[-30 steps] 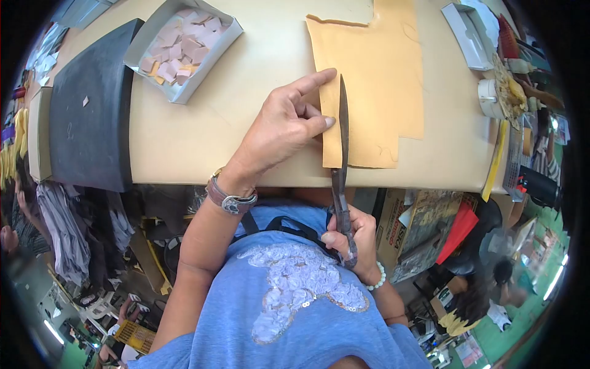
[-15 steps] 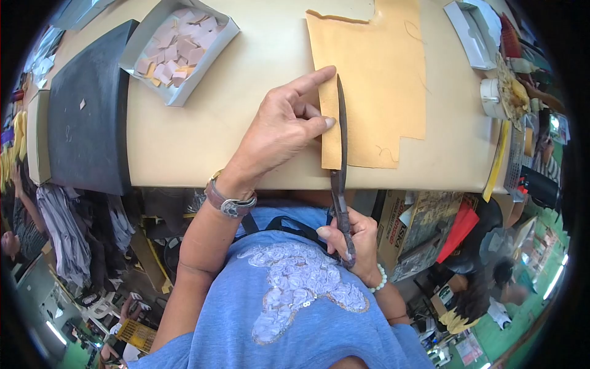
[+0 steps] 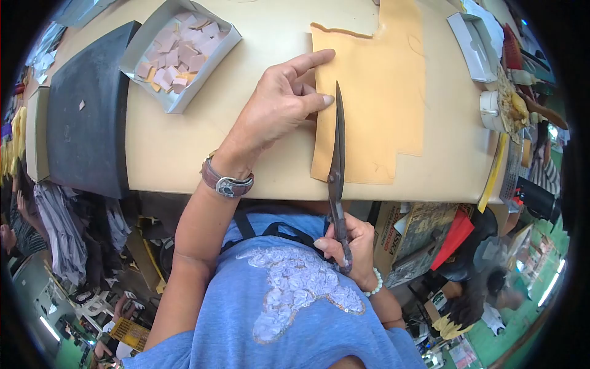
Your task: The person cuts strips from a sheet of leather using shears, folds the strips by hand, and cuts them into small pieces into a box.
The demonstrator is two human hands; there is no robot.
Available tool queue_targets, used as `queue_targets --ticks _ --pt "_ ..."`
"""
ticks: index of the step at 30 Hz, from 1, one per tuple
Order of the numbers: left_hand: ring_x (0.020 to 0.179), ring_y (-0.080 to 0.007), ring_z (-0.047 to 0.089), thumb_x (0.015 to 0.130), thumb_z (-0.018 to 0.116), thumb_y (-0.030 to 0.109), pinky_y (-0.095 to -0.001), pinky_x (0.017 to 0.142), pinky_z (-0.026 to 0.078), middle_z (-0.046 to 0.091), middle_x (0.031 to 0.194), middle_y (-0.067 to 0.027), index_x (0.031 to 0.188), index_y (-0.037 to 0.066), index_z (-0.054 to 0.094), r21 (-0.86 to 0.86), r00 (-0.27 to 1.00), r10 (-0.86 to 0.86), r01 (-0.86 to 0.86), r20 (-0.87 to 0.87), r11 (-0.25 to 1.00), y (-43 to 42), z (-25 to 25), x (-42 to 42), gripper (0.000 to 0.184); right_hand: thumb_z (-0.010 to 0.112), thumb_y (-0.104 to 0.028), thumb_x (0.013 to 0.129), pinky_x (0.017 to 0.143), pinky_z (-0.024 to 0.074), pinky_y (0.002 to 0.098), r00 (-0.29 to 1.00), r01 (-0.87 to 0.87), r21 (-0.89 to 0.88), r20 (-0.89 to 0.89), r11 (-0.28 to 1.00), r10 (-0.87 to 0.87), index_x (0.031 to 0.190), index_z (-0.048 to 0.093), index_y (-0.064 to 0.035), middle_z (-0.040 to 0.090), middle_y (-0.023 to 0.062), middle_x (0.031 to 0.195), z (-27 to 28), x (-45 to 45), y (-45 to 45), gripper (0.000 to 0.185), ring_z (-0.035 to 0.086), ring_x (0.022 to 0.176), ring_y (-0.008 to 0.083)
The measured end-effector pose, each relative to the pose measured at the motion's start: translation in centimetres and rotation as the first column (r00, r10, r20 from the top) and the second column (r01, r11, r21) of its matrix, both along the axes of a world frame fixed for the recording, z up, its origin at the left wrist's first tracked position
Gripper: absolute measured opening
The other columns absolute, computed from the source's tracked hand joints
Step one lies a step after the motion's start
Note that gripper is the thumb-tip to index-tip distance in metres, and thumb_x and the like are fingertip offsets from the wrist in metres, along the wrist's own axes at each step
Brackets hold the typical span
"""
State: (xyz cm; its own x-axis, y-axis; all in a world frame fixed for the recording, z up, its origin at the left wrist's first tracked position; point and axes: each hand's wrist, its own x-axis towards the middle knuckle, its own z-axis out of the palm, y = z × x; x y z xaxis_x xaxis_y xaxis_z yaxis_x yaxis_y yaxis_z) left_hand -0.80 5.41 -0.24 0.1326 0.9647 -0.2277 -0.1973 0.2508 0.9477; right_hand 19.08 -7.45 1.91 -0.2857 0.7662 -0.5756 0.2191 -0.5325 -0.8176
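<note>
A tan leather-like sheet [image 3: 375, 111] lies on the table with a notched lower right corner and a ragged upper edge. My left hand [image 3: 286, 98] pinches its left edge, the thumb on top, the index finger stretched along it and the other fingers curled. Dark metal scissors [image 3: 337, 144] lie along the sheet near that edge, tips pointing away from me. Their blades look nearly together, leaving a narrow strip of sheet to their left. Below the table edge, my right hand [image 3: 353, 243] is wrapped round the scissors' handles, partly hiding them.
An open white box [image 3: 206, 67] of small pink and tan pieces stands at the left of the table [image 3: 264, 175]. Beside it is a black board [image 3: 92, 111]. At the right are a small white box [image 3: 473, 46], a white round container [image 3: 490, 104] and a yellow strip [image 3: 495, 172].
My left hand has slid farther from me along the sheet's edge. The scissors' blades appear closer together. The whole view has shifted slightly.
</note>
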Motion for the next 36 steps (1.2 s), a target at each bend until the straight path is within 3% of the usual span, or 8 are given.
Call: queue_targets --ticks 10,22,25,28,31,36 --pt "0.067 -0.0046 0.054 0.077 0.060 0.001 -0.0214 0.066 0.049 0.059 0.080 -0.0033 0.132 -0.005 0.032 0.002 0.998 -0.032 0.032 -0.058 0.999 -0.2 0.0 0.3 0.063 0.078 -0.021 0.068 0.042 0.0252 0.0181 0.999 0.033 -0.008 -0.041 0.999 -0.033 0.064 0.053 -0.0037 0.044 -0.0059 0.050 0.0 -0.5 2.1 0.031 0.036 0.045 0.0011" --pt "0.073 -0.0065 0.057 0.076 0.063 0.004 -0.0219 0.069 0.049 0.061 0.090 -0.0064 0.132 -0.005 0.033 -0.052 0.998 -0.052 0.051 -0.020 0.997 -0.1 0.1 0.0 0.064 0.075 -0.017 0.072 0.040 0.0283 0.0188 0.999 0.020 0.008 0.035 1.000 -0.020 0.062 0.052 -0.0036 0.046 -0.0041 0.047 0.3 -0.9 2.3 0.028 0.040 0.043 0.0016" --pt "0.079 -0.0096 0.059 0.077 0.064 0.006 -0.0232 0.070 0.050 0.061 0.097 -0.0105 0.130 -0.005 0.035 -0.002 0.999 0.030 -0.030 -0.012 1.000 0.2 0.1 0.3 0.061 0.074 -0.016 0.072 0.040 0.0298 0.0189 0.998 0.025 -0.015 0.055 1.000 -0.024 0.062 0.052 -0.0037 0.047 -0.0033 0.047 0.5 -1.1 2.3 0.028 0.042 0.043 0.0019" --pt "0.082 -0.0121 0.061 0.078 0.063 0.007 -0.0246 0.071 0.050 0.062 0.100 -0.0126 0.128 -0.005 0.037 -0.039 0.984 0.135 -0.131 0.119 0.991 0.8 0.8 0.1 0.058 0.075 -0.016 0.072 0.040 0.0298 0.0189 0.997 0.023 -0.032 0.068 0.999 -0.021 0.062 0.052 -0.0037 0.047 -0.0033 0.047 0.7 -1.2 2.3 0.028 0.042 0.043 0.0020" --pt "0.081 -0.0122 0.061 0.079 0.062 0.006 -0.0244 0.072 0.050 0.062 0.099 -0.0122 0.129 -0.005 0.037 -0.007 0.993 0.102 -0.102 0.054 0.995 1.0 0.1 -0.2 0.057 0.076 -0.017 0.071 0.041 0.0288 0.0186 0.997 -0.016 0.013 0.071 1.000 0.015 0.063 0.053 -0.0038 0.045 -0.0043 0.048 0.3 -0.7 2.1 0.028 0.039 0.044 0.0017" --pt "0.070 -0.0072 0.058 0.078 0.062 0.005 -0.0206 0.067 0.047 0.062 0.081 -0.0054 0.130 -0.004 0.037 0.016 0.998 0.049 -0.049 -0.041 0.999 0.8 -0.2 -0.2 0.058 0.078 -0.019 0.067 0.042 0.0268 0.0181 0.999 0.043 -0.017 -0.010 0.999 -0.043 0.064 0.053 -0.0037 0.044 -0.0061 0.050 0.3 -0.9 2.6 0.030 0.037 0.046 0.0011"
